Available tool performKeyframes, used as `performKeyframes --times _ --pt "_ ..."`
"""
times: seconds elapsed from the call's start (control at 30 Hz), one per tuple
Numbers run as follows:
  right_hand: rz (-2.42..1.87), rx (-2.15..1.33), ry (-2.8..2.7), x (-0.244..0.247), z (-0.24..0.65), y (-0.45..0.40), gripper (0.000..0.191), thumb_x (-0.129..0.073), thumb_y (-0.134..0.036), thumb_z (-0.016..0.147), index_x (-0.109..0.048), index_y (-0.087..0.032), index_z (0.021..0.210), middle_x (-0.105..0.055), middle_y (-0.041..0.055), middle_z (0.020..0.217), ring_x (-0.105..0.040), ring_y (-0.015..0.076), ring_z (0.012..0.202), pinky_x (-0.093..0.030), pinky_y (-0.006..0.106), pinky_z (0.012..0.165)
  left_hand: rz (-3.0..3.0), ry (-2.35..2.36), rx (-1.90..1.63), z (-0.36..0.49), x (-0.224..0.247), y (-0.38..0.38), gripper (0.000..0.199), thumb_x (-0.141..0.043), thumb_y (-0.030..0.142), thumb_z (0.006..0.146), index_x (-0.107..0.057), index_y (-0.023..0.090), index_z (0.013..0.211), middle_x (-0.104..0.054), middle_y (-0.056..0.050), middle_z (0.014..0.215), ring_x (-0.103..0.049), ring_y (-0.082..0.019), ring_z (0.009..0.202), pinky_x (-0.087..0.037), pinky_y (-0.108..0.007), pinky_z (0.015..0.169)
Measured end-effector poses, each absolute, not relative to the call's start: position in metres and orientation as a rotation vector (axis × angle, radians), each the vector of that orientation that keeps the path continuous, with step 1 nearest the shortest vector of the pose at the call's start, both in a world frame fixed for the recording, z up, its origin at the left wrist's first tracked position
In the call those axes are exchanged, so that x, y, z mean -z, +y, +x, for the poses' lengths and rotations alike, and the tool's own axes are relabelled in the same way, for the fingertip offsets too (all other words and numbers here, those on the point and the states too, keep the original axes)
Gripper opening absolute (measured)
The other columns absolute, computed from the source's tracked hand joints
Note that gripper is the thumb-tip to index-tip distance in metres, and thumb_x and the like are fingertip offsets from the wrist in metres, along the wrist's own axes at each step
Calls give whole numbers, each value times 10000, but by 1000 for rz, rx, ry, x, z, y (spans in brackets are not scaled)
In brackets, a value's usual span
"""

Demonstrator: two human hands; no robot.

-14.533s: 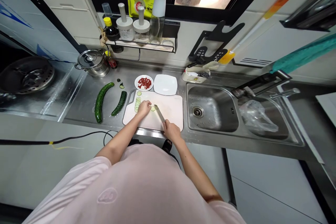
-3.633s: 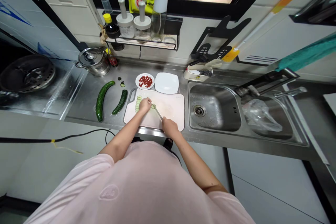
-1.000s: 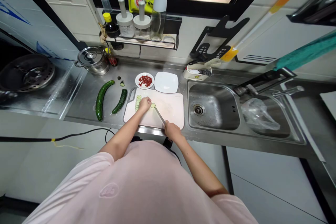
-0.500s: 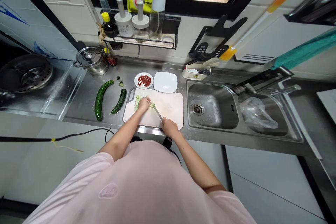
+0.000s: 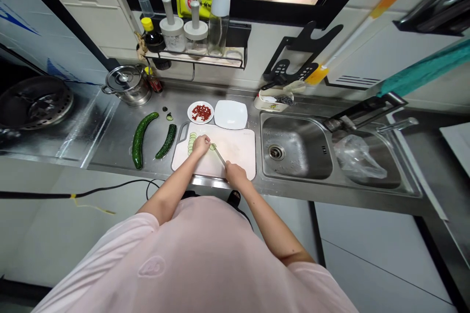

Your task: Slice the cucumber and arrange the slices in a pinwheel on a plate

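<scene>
- The long cucumber (image 5: 139, 142) lay on the tabletop (image 5: 121, 132); the short cucumber (image 5: 166, 142) lay between it and the cutting board (image 5: 235, 149);
- the overlapping slices (image 5: 191, 143) stood in a column at the board's left;
- my left hand (image 5: 201, 145) was beside them, fingers bent; I cannot tell whether its grip pinched anything;
- the single slice (image 5: 212, 146) was at the tip of the knife (image 5: 221, 157);
- my right hand (image 5: 236, 175) had its grip closed round the knife's handle.
</scene>
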State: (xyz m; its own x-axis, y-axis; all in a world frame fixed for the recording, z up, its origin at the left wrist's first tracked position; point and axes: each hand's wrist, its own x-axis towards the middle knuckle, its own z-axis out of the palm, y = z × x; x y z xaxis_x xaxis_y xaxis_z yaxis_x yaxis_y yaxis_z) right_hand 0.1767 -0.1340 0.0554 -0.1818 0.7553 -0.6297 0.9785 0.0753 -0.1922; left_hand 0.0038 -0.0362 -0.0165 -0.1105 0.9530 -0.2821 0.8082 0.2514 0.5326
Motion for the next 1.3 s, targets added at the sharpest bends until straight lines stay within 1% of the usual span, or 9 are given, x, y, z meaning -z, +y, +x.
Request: performKeyframes --times 0.37,0.67,0.83,1.17,1.3 --pt "1716 819 2013 -55 176 -133 235 -347 -158 901 -475 -168 1098 -637 139 1000 -618 239 936 -423 300 714 1591 1954 -330 3 18 -36 147 -603 236 757 -647 212 895 -646 -37 878 -583 -161 824 -420 -252 734" --pt "1717 817 2004 -55 176 -135 248 -361 -161 899 -473 -168 1120 -637 141 1016 -616 234 956 -424 300 737 1596 1951 -336 4 16 -36 148 -603 232 756 -648 209 895 -647 -40 877 -583 -163 825 -420 -255 746" --pt "1722 796 2007 -52 182 -143 236 -350 -197 916 -471 -168 1116 -640 139 998 -621 240 942 -421 297 714 1601 1947 -350 3 18 -36 141 -602 239 749 -647 208 879 -647 -40 873 -584 -167 806 -421 -258 720" --pt "1738 760 1987 -51 194 -161 235 -329 -260 942 -486 -181 1098 -647 126 981 -626 243 923 -414 300 704 1601 1951 -355 3 20 -35 132 -603 223 746 -650 210 869 -650 -40 871 -591 -172 819 -424 -262 736" --pt "1731 764 1976 -48 196 -162 236 -342 -255 931 -485 -185 1106 -653 122 974 -631 241 917 -417 297 701 1604 1947 -357 2 21 -35 120 -601 223 744 -647 207 853 -649 -43 864 -589 -173 810 -421 -264 720"
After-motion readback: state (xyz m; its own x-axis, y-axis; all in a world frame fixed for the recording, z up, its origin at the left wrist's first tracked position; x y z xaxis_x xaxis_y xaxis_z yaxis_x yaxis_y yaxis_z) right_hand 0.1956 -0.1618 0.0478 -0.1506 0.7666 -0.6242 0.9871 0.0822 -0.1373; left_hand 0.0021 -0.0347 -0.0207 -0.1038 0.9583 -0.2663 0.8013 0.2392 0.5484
